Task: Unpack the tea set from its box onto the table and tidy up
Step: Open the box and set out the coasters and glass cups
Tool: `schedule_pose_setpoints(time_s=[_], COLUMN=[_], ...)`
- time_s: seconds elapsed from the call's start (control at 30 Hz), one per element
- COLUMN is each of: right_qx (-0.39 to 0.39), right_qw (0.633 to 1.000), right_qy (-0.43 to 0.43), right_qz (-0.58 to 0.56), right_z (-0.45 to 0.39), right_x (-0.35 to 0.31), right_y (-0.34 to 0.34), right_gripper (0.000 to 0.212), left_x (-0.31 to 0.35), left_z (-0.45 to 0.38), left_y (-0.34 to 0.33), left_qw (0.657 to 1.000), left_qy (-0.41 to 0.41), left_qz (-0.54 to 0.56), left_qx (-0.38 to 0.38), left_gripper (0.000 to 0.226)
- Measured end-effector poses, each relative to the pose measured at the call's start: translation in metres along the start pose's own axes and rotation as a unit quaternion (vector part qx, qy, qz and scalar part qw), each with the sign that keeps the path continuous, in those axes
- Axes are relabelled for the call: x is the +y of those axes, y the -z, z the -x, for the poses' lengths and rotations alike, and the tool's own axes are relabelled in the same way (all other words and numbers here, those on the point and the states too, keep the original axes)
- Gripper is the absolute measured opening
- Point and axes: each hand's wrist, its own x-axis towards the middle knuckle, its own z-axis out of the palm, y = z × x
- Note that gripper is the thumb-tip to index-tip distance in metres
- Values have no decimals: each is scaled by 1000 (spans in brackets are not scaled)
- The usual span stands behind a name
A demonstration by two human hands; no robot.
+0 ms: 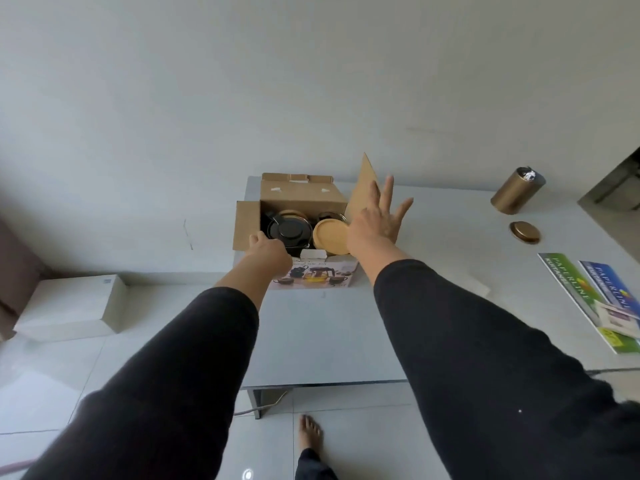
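Soft, even daylight fills the scene, fairly bright but flat, with no hard shadows; only a faint shade lies under the worktop (pixel 311 341) near its front edge. The glossy floor (pixel 52 393) carries pale sheen and one small bright glare spot near the bottom. Wide-angle distortion bends lines toward the edges. The picture is slightly soft throughout, the sleeves (pixel 156 375) nearly featureless black.

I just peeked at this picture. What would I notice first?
Two arms in black sleeves reach to an open cardboard box at the table's far edge. The left hand grips the box's near edge; the right hand is spread open by the right flap. Inside sit a black teapot and a round wooden lid.
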Motion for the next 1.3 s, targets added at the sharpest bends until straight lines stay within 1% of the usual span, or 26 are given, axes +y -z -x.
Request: schedule_pose_setpoints(time_s=[0.07, 0.17, 0.3, 0.43, 0.5, 0.6, 0.7, 0.77, 0.83, 0.9, 0.97, 1.1, 1.2, 1.3], right_qx=[-53, -121, -182, -258, -245, -167, -90, -75, -98, -127, -150, -204, -206, -226], right_qw=[998, 991, 976, 942, 944, 971, 981, 978, 972, 966, 961, 947, 952, 951], right_qy=[-25, -53, -86, -100, -101, -78, -7, 58, 99, 126, 140, 133, 141, 149], right_qz=[11, -16, -85, -190, -199, -150, -170, -183, -192, -187, -185, -207, -178, -148], right_z=[6, 13, 12, 4, -3, -17, -35, -48, -59, -67, -72, -83, -90, -96], right_x=[6, 11, 10, 6, 5, 5, 2, -4, -10, -15, -18, -19, -22, -25], right_y=[-10, -27, -49, -60, -61, -59, -57, -56, -53, -52, -51, -55, -54, -52], right_gripper=[52, 60, 63, 60, 60, 66, 72, 81, 93, 99, 99, 95, 92, 89], left_x=[3, 6, 6, 3, -1, -2, -3, -5, -4, -1, 2, 9, 19, 29], left_z=[5, 10, 6, -7, -14, -23, -33, -41, -50, -58, -68, -91, -110, -125], left_y=[-2, -5, -8, -7, -5, 1, 12, 19, 26, 32, 36, 38, 36, 33], left_qw=[1000, 1000, 998, 996, 995, 996, 996, 995, 995, 995, 994, 992, 994, 993], left_qy=[-7, -8, -8, 26, 39, 41, 36, 23, 16, 14, 4, -38, -49, -56], left_qz=[-3, 2, -5, 16, 20, 9, -9, -30, -48, -54, -55, -49, -38, -80], left_qx=[10, 30, 56, 84, 85, 83, 82, 88, 84, 84, 99, 108, 86, 69], left_gripper=[39, 46, 46, 45, 45, 46, 59, 60, 55, 51, 47, 36, 31, 24])
